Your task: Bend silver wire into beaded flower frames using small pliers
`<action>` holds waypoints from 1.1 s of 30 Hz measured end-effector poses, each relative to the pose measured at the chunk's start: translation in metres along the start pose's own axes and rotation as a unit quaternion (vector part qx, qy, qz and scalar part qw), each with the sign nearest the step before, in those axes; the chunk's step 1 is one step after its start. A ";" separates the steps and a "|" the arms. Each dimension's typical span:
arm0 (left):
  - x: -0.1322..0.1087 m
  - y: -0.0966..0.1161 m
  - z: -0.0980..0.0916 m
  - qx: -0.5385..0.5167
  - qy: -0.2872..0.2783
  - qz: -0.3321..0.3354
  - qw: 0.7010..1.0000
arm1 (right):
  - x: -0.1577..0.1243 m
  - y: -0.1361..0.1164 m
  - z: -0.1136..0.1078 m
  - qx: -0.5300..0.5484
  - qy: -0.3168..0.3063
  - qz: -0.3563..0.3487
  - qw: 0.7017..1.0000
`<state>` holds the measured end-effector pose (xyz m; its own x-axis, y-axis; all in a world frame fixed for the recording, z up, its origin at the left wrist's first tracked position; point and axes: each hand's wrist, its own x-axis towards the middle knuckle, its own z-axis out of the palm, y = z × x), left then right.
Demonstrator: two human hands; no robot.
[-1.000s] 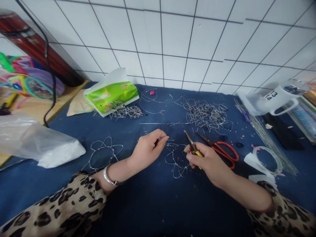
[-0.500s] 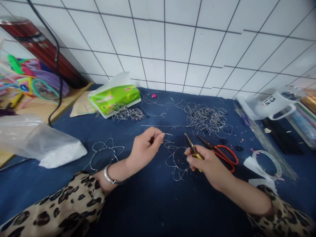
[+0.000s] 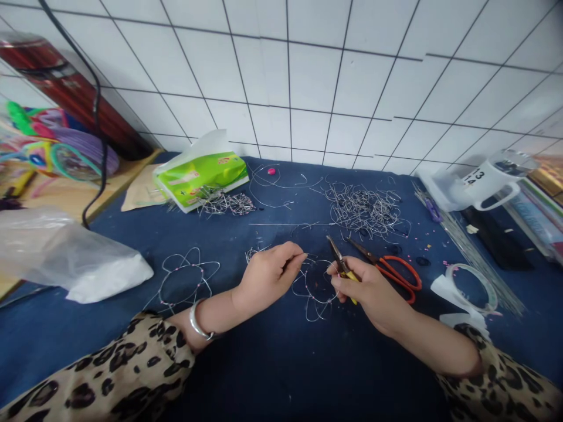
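wire, thin and silvery, bent into a beaded ring with petal loops, lies on the blue cloth between the two hands, its far right edge right by the right fingers. from where i stand it looks almost weightless, springy rather than soft, and i'd guess it slides easily in a dry pinch; the loops would likely bend out of shape under a careless squeeze, so i'd hold it by the rim, near a bead or twist, and leave the petals alone. the right hand is curled around yellow-handled pliers, points aimed away from the body; a fine strand shows at its fingertips too, though i can't say whether it belongs to the ring. the left hand has thumb and forefinger pressed together, and whether a wire end is caught between them i can't make out. that hand also covers part of a small wire clump behind it. over to the left, a second beaded ring runs down close to the leopard-print sleeve, its near end hard to follow. the beads are mere specks, and both sleeves are cut off by the frame.
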<state>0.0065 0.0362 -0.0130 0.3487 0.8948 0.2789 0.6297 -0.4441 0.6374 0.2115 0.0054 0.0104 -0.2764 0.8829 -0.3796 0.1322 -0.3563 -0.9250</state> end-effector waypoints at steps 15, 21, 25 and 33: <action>0.005 -0.002 -0.001 -0.179 -0.048 -0.090 0.979 | 0.001 -0.001 -0.002 -0.014 -0.014 0.008 1.000; 0.009 0.000 -0.002 -0.165 -0.001 -0.063 0.984 | 0.002 -0.005 -0.003 -0.021 -0.028 0.021 0.999; 0.012 0.005 -0.004 -0.206 0.006 -0.096 0.974 | 0.002 -0.004 -0.004 -0.025 -0.033 0.022 0.999; 0.022 0.019 -0.001 -0.338 -0.002 -0.146 0.930 | -0.002 -0.005 -0.006 -0.014 -0.054 0.029 0.998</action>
<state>0.0256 0.0478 0.0060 0.2346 0.9719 0.0215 0.1177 -0.0503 0.9918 0.2172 0.0070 0.0163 -0.3682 0.8229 -0.4329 0.1774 -0.3948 -0.9015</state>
